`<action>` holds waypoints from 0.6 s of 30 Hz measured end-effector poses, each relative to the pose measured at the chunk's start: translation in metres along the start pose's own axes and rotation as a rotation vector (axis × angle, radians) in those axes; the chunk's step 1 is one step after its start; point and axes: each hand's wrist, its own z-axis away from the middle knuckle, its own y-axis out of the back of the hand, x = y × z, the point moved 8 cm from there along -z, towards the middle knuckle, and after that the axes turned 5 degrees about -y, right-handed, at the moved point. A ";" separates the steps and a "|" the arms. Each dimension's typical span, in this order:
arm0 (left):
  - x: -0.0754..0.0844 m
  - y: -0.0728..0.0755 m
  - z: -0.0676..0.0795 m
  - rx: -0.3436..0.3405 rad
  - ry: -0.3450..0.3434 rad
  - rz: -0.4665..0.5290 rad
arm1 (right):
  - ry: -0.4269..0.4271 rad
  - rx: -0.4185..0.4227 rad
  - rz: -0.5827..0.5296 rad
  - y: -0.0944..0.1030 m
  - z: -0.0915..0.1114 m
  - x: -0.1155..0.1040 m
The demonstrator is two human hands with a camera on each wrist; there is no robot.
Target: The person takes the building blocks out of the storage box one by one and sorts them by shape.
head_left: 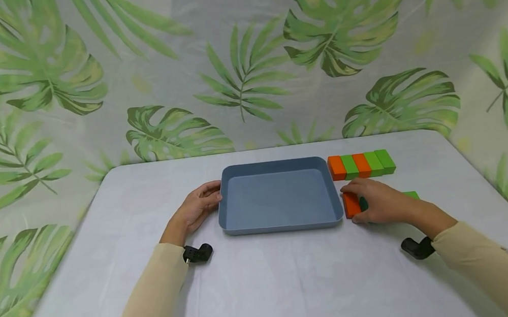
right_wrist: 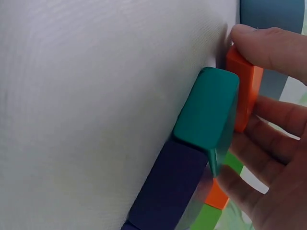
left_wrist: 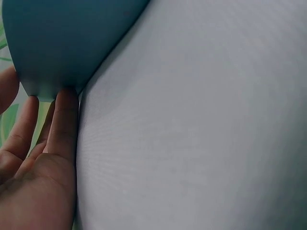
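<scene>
A shallow blue-grey rectangular tray lies on the table, its inside bare. My left hand is at the tray's left side. In the left wrist view its fairly straight fingertips touch the outer wall of the tray. Right of the tray, my right hand pinches an orange block between thumb and fingers. The right wrist view has this orange block next to a teal block, with a dark purple block behind the teal one.
Beyond my right hand, a row of orange and green blocks stands near the tray's back right corner. A green block is partly hidden behind the right hand. White cloth covers the table; a leaf-patterned curtain hangs behind it.
</scene>
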 end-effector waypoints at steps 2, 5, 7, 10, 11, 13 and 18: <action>0.000 0.000 0.000 0.001 0.000 -0.001 | -0.003 -0.001 0.004 -0.001 0.000 0.001; 0.000 0.001 0.000 0.002 0.001 -0.004 | -0.008 -0.008 0.001 -0.003 0.000 0.002; -0.001 0.001 0.000 0.006 0.004 -0.004 | -0.009 -0.014 0.000 -0.004 0.000 0.003; 0.000 0.001 0.000 0.008 0.005 -0.005 | -0.006 -0.008 0.004 -0.005 0.001 0.003; 0.000 0.001 0.000 0.009 0.004 -0.004 | -0.005 -0.006 0.007 -0.005 0.002 0.004; 0.001 0.001 0.000 0.010 0.001 -0.004 | 0.001 0.000 0.016 -0.005 0.002 0.004; 0.000 0.000 0.000 0.007 -0.004 -0.002 | 0.004 -0.011 0.024 -0.006 0.005 0.003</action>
